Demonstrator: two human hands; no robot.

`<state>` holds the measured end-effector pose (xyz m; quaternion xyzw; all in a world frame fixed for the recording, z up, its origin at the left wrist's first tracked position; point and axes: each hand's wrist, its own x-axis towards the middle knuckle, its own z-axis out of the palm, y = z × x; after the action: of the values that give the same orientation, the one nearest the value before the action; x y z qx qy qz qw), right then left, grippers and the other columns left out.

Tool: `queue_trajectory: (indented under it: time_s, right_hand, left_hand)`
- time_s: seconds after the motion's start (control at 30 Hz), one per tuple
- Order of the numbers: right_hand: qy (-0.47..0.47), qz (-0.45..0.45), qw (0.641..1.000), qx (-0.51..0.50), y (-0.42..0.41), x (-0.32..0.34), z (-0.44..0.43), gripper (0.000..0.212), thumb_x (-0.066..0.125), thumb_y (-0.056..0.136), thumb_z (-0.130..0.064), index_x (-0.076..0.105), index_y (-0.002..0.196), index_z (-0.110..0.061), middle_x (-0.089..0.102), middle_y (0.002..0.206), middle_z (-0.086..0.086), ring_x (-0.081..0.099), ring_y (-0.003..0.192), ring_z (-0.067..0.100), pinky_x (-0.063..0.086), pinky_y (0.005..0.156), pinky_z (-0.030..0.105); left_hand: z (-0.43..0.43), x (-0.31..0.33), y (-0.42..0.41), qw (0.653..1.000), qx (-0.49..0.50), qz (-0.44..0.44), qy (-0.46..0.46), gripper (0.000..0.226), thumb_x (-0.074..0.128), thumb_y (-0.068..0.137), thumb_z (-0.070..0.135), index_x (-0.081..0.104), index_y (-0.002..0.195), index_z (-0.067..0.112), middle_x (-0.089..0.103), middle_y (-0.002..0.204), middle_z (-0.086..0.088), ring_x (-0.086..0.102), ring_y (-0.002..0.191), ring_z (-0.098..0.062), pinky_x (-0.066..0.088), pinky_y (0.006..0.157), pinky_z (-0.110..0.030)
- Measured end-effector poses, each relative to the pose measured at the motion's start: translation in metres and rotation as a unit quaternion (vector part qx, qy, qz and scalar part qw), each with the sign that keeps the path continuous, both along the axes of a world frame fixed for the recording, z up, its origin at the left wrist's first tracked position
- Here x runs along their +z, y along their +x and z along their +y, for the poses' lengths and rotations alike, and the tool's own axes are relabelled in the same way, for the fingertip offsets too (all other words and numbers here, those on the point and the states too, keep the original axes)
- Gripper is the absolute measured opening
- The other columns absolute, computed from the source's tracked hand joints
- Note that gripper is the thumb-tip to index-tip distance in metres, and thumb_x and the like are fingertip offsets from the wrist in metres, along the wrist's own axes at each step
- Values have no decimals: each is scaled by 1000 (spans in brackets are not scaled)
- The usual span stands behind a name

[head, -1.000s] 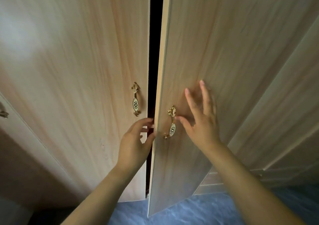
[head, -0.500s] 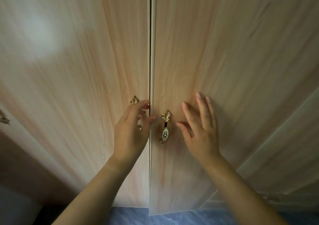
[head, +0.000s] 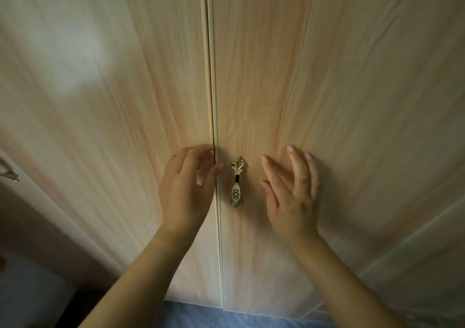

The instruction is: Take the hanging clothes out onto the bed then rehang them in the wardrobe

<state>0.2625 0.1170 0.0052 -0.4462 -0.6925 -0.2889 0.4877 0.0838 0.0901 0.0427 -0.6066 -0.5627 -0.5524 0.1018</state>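
— How many doors on the wardrobe (head: 251, 50)?

— Two in front, a left door (head: 100, 126) and a right door (head: 327, 75), both closed, meeting edge to edge along one thin seam. The clothes are hidden behind them.

— Handles?

— Two show. One gold handle (head: 236, 184) with a pale oval inlay hangs upright on the right door, just beside its inner edge. A second handle (head: 8, 174) is cut off at the frame's left border.

— And the hands?

— Two, both bare. The left hand (head: 186, 194) is at the inner edge of the left door, fingers curled in a loose C, with the thumb tip reaching the seam. I cannot tell whether it has hold of anything; the hand covers that patch of door.

— The right one?

— The right hand (head: 292, 201) is spread wide, fingers straight, fingertips (head: 290, 148) on the right door just to the right of the gold handle. It grips nothing, and the handle sits between the two hands.

— Anything else around?

— A blue floor (head: 251, 320) below the doors' bottom edges, and a further wooden panel (head: 427, 264) angling off at the lower right.
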Motion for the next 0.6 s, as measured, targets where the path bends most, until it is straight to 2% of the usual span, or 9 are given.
queue_trajectory:
  time_s: [0.13, 0.3, 0.37, 0.47, 0.53, 0.6]
  right_hand:
    - [-2, 3, 1000, 21, 1, -5, 7, 49, 66, 87, -19, 48, 131, -29, 24, 147, 1, 26, 134, 28, 29, 109, 42]
    - [-4, 4, 999, 32, -1, -9, 14, 61, 71, 80, -8, 47, 132, -29, 22, 147, 3, 24, 135, 31, 27, 110, 43]
    - [-9, 12, 999, 38, -3, -8, 15, 60, 70, 80, -8, 47, 132, -28, 23, 147, 4, 23, 136, 31, 27, 110, 45]
    - [-48, 6, 998, 46, -5, -4, 6, 50, 63, 88, -17, 46, 134, -26, 25, 147, 7, 20, 138, 31, 26, 111, 46]
    - [-102, -8, 994, 33, -4, 1, -9, 50, 59, 90, -26, 44, 137, -24, 24, 150, 10, 19, 140, 33, 25, 111, 50]
    - [-154, -11, 988, 12, 0, 3, -27, 53, 54, 91, -34, 40, 141, -22, 24, 152, 11, 16, 141, 31, 24, 110, 53]
  left_hand:
    - [2, 1, 2, 1000, 8, 6, 0, 33, 72, 79, 19, 53, 105, 25, 61, 89, 5, 50, 81, -6, 34, 71, -11]
    - [4, 1, 2, 999, 32, 36, -10, 27, 71, 81, 22, 56, 103, 23, 59, 90, 6, 53, 78, -13, 39, 65, -19]
    - [4, 3, 2, 998, 34, 41, -24, 28, 70, 81, 22, 53, 104, 26, 59, 91, 6, 54, 80, -15, 38, 65, -19]
    - [0, 7, 0, 995, 20, 66, -65, 29, 67, 83, 27, 49, 106, 30, 57, 98, 6, 55, 87, -17, 39, 66, -21]
    - [-10, 8, -2, 991, -3, 98, -88, 31, 61, 85, 37, 50, 112, 30, 56, 106, 7, 54, 95, -17, 44, 65, -26]
    - [-23, 5, -8, 983, -16, 145, -113, 44, 52, 85, 50, 50, 122, 26, 55, 118, 4, 53, 104, -19, 47, 70, -30]
